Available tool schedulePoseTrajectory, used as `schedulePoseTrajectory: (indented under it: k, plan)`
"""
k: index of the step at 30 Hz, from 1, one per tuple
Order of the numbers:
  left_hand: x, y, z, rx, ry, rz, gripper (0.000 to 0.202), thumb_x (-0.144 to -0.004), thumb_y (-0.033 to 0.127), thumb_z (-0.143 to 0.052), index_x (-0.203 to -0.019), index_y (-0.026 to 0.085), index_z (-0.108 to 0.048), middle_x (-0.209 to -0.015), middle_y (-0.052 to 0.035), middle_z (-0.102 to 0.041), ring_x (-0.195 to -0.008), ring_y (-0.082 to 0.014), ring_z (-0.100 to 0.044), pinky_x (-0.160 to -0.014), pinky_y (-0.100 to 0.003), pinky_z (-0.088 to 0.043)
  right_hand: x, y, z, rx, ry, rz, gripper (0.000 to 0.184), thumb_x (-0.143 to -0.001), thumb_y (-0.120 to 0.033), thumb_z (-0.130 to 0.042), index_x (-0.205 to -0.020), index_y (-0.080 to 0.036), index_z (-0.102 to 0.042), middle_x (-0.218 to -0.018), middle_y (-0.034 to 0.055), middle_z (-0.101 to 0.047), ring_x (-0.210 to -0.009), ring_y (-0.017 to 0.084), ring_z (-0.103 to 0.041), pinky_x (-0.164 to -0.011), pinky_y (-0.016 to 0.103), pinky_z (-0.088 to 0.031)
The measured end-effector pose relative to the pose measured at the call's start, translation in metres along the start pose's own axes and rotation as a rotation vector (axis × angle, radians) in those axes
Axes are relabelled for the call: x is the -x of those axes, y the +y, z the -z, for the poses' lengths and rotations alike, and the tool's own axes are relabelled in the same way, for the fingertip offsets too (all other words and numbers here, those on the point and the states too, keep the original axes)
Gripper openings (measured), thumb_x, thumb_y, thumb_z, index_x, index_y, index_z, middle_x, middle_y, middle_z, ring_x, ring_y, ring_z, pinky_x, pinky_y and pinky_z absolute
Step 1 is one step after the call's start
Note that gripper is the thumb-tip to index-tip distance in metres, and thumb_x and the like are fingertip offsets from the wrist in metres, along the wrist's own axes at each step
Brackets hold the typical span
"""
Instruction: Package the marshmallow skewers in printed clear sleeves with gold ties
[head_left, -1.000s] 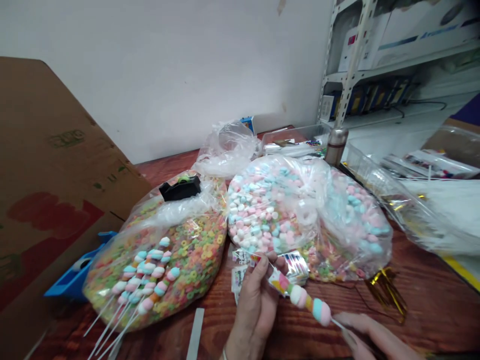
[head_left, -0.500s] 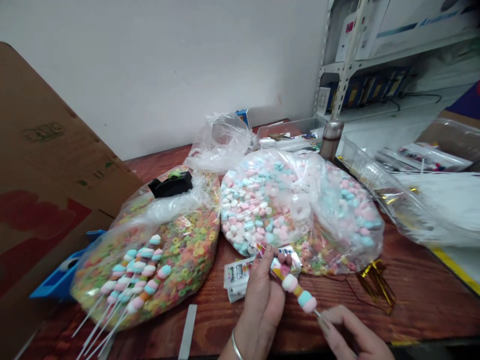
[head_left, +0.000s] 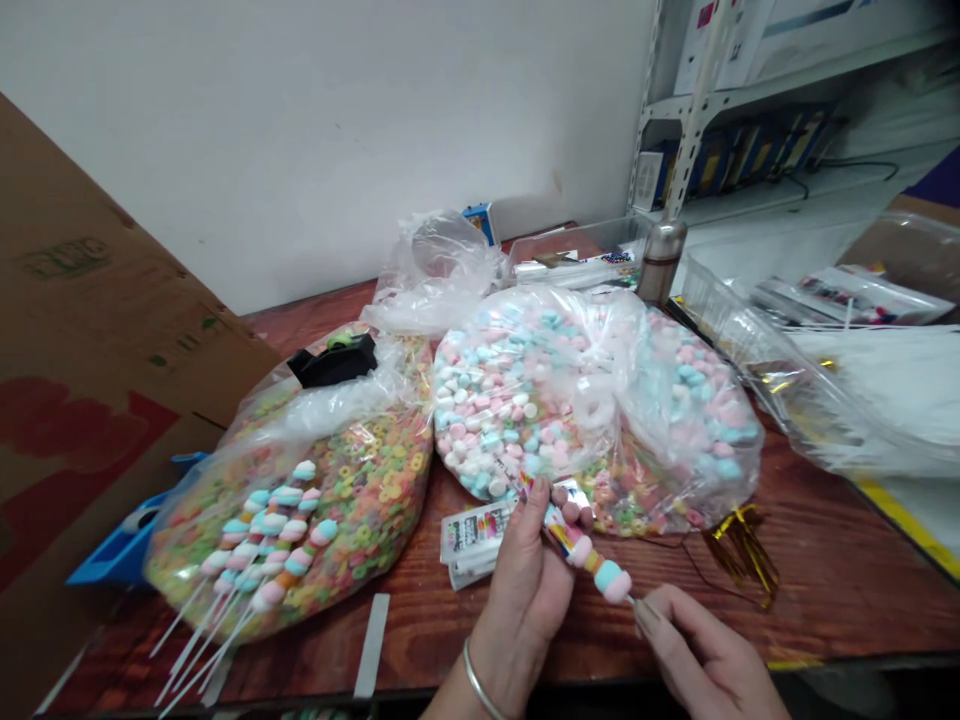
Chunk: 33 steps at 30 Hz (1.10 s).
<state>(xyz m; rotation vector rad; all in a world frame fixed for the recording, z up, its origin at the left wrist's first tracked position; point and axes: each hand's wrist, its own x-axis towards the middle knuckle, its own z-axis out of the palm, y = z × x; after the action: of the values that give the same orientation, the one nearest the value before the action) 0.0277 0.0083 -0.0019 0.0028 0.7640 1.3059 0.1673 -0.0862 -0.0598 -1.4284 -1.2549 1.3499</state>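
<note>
- Gripping a marshmallow skewer (head_left: 600, 570) near its top, the left hand (head_left: 521, 590) is closed around the skewer's colourful printed wrapper (head_left: 559, 530), with a bangle (head_left: 474, 682) on that wrist.
- The right hand (head_left: 697, 650) is closed too, pinching the skewer's thin white stick at the lower end.
- Held between both hands, the skewer sits above a wooden table (head_left: 825, 600), just in front of a bag of marshmallows (head_left: 510, 400).
- White packets (head_left: 476, 540) lie just beside the left hand.
- More skewers (head_left: 262, 530) rest on a bag of cereal rings (head_left: 360, 490), with a tape dispenser (head_left: 334, 360) at its far end.
- Gold tinsel (head_left: 739, 550) lies to the right — a steel flask (head_left: 661, 260) stands behind the marshmallows.
</note>
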Motion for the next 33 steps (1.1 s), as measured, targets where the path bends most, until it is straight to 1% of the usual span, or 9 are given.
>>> schedulePoseTrajectory:
  k: [2,4,10,15,19,23,28,31,33]
  plan:
    - [0.002,-0.003,-0.002,0.000,-0.020,0.015,0.014,-0.081,0.019,-0.071,-0.077,0.014,-0.058,-0.067,0.0027,-0.053,-0.057,-0.0069,-0.050,-0.066,-0.025,-0.053,-0.003,0.003,-0.003,-0.195,-0.102,-0.124,0.041,-0.092,-0.057,-0.044,-0.071,-0.022,-0.050,-0.053,-0.0081,-0.030,-0.044,0.009,-0.026,-0.040,0.021,-0.021]
    - [0.005,-0.008,-0.004,-0.018,-0.018,0.018,0.015,-0.080,0.020,-0.071,-0.076,0.014,-0.058,-0.066,0.0031,-0.051,-0.056,-0.0068,-0.049,-0.065,-0.024,-0.053,-0.005,0.003,-0.006,-0.234,-0.107,-0.134,0.041,-0.091,-0.057,-0.045,-0.070,-0.022,-0.049,-0.052,-0.0087,-0.029,-0.044,0.009,-0.025,-0.041,0.021,-0.022]
    - [0.013,-0.026,-0.007,-0.092,-0.015,0.060,0.018,-0.082,0.026,-0.069,-0.077,0.013,-0.057,-0.063,0.0023,-0.052,-0.053,-0.0065,-0.047,-0.051,-0.018,-0.043,-0.008,-0.011,-0.017,0.136,0.190,0.183,0.029,-0.094,-0.042,-0.048,-0.077,-0.022,-0.061,-0.071,0.0000,-0.063,-0.065,0.015,-0.058,-0.064,0.021,-0.043]
    - [0.007,-0.021,-0.002,-0.045,0.004,0.052,0.021,-0.086,0.034,-0.065,-0.088,0.014,-0.059,-0.064,0.0034,-0.050,-0.055,-0.0071,-0.049,-0.050,-0.017,-0.041,-0.007,-0.001,-0.009,0.341,0.136,0.328,0.018,-0.096,-0.035,-0.045,-0.097,-0.024,-0.061,-0.076,0.0005,-0.069,-0.065,0.016,-0.066,-0.061,0.021,-0.047]
    - [0.004,-0.023,0.002,-0.061,-0.013,0.063,0.023,-0.087,0.037,-0.063,-0.088,0.014,-0.059,-0.060,0.0041,-0.049,-0.052,-0.0071,-0.048,-0.051,-0.018,-0.042,-0.005,0.013,-0.003,0.458,0.060,0.442,0.020,-0.097,-0.027,-0.040,-0.093,-0.025,-0.060,-0.070,-0.0002,-0.065,-0.062,0.016,-0.064,-0.061,0.022,-0.045]
    - [0.008,-0.028,0.000,-0.047,-0.027,0.114,0.030,-0.088,0.043,-0.059,-0.087,0.013,-0.061,-0.053,0.0045,-0.046,-0.051,-0.0086,-0.047,-0.063,-0.024,-0.049,-0.008,0.007,-0.007,0.137,0.035,0.188,0.033,-0.099,-0.042,-0.037,-0.082,-0.022,-0.057,-0.061,-0.0021,-0.053,-0.053,0.012,-0.051,-0.050,0.022,-0.036]
    - [0.010,-0.020,-0.007,-0.031,-0.003,0.111,0.032,-0.086,0.045,-0.062,-0.102,0.017,-0.061,-0.071,0.0000,-0.059,-0.062,-0.0131,-0.057,-0.066,-0.029,-0.051,-0.013,-0.006,-0.011,-0.441,-0.185,-0.250,0.047,-0.089,-0.066,-0.044,-0.081,-0.020,-0.052,-0.044,-0.0131,-0.027,-0.036,0.005,-0.017,-0.035,0.018,-0.015]
    - [0.010,-0.020,-0.007,-0.055,0.019,0.124,0.030,-0.084,0.047,-0.063,-0.086,0.017,-0.061,-0.066,0.0006,-0.057,-0.063,-0.0144,-0.059,-0.067,-0.030,-0.051,-0.014,-0.009,-0.013,-0.584,-0.251,-0.305,0.047,-0.088,-0.066,-0.046,-0.081,-0.020,-0.051,-0.041,-0.0147,-0.027,-0.031,0.004,-0.015,-0.033,0.017,-0.020]
    - [0.011,-0.026,-0.006,-0.069,0.017,0.132,0.032,-0.083,0.047,-0.065,-0.076,0.017,-0.059,-0.065,0.0004,-0.057,-0.063,-0.0141,-0.058,-0.069,-0.030,-0.050,-0.015,-0.007,-0.013,-0.471,-0.197,-0.219,0.043,-0.091,-0.061,-0.046,-0.079,-0.020,-0.053,-0.042,-0.0117,-0.034,-0.032,0.005,-0.023,-0.035,0.018,-0.025]
